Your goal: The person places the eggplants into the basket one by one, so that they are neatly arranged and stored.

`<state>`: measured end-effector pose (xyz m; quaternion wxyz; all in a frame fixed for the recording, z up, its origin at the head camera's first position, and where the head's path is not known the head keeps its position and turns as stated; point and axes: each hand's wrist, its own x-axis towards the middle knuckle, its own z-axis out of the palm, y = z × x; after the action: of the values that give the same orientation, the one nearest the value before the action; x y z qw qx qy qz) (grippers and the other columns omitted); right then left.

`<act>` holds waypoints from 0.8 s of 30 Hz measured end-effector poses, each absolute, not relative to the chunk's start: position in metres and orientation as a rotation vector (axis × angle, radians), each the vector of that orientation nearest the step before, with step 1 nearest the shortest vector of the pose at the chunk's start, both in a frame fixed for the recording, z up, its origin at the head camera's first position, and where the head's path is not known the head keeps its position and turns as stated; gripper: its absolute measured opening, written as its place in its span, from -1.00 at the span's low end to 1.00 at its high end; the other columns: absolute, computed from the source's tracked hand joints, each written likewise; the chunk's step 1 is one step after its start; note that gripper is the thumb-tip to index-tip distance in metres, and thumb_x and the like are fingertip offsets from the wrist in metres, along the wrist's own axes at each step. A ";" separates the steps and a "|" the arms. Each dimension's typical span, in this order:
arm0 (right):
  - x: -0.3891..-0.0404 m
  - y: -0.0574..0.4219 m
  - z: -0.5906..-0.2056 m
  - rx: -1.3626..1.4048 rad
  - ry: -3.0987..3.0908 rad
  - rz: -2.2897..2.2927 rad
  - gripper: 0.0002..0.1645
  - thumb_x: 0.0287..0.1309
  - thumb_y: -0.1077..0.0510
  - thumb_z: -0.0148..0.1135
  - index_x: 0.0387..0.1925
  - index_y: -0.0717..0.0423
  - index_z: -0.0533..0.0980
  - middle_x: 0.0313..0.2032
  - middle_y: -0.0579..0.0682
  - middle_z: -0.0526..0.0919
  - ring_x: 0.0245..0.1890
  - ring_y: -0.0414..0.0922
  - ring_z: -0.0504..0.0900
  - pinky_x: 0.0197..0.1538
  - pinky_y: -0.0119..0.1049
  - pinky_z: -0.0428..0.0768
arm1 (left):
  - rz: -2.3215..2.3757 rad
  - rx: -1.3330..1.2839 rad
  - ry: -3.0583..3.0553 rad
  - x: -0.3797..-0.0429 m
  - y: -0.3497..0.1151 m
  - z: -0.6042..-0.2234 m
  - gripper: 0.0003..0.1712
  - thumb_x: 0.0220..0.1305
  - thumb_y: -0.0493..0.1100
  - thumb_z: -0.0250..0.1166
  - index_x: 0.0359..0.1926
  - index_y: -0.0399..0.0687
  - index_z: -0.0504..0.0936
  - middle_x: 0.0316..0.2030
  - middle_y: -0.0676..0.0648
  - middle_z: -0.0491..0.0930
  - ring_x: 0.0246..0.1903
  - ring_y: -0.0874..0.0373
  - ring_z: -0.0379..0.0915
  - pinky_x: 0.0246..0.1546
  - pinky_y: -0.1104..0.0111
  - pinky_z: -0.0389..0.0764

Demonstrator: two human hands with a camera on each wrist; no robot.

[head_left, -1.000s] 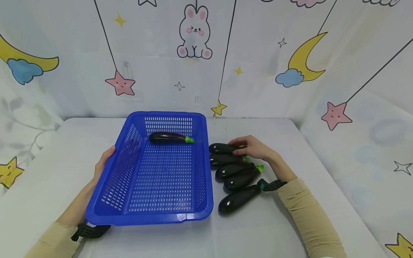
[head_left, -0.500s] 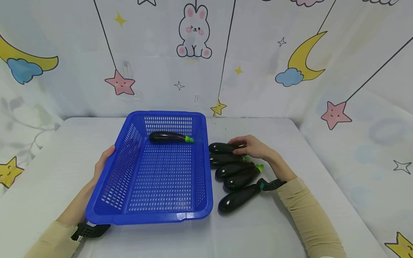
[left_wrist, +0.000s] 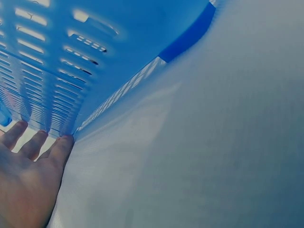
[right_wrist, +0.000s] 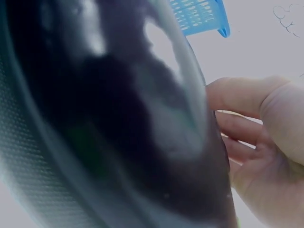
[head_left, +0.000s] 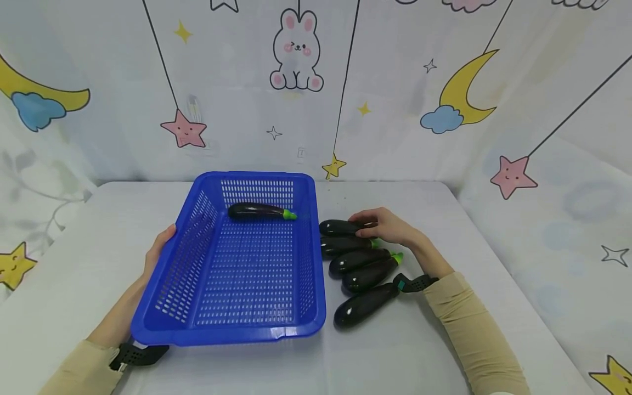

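A blue plastic basket (head_left: 224, 336) with slotted walls stands left of centre in the head view. Inside, near its back wall, lies one dark eggplant (head_left: 257, 212) with a green stem end. My left hand (head_left: 157, 251) is at the basket's left side; in the left wrist view its fairly straight fingers (left_wrist: 61, 148) touch the slotted wall. To the right of the basket, my right hand (head_left: 387, 226) pinches the farthest eggplant (head_left: 337, 227) of a row, its stem end hidden by the fingers. A large dark eggplant (right_wrist: 118, 114) fills much of the right wrist view.
Several more eggplants lie in the row towards me, including a middle one (head_left: 357, 261) and the nearest one (head_left: 364, 307), beside my right wrist strap (head_left: 415, 283). The white table (head_left: 395, 356) ends at a cloth backdrop (head_left: 237, 71) with cartoon prints.
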<state>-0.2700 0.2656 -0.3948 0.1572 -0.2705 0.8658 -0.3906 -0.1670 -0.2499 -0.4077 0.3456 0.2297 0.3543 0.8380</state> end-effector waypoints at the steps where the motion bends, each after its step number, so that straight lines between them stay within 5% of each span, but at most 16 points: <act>1: -0.270 0.266 -0.394 -0.777 2.477 -1.117 -0.52 0.28 0.18 0.31 0.21 0.16 0.53 0.17 0.15 0.61 0.16 0.11 0.56 0.24 0.14 0.50 | 2.175 0.596 0.930 -0.167 -0.250 -0.408 -0.29 0.48 0.25 -0.53 0.38 0.16 0.31 0.05 -0.02 0.53 0.00 0.17 0.51 0.05 0.31 0.57; 24: -0.268 0.269 -0.382 -0.789 2.570 -1.107 -0.52 0.22 0.21 0.37 0.18 0.16 0.56 0.14 0.15 0.63 0.09 0.07 0.63 0.15 0.01 0.60 | 2.186 0.573 1.042 -0.166 -0.252 -0.411 -0.33 0.50 0.23 -0.53 0.38 0.21 0.29 0.03 0.02 0.50 -0.03 0.20 0.49 0.01 0.34 0.58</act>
<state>-0.2676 0.2687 -0.3816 0.1169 -0.2696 0.8779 -0.3780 -0.1663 -0.2519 -0.4106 0.3208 0.2180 0.3965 0.8321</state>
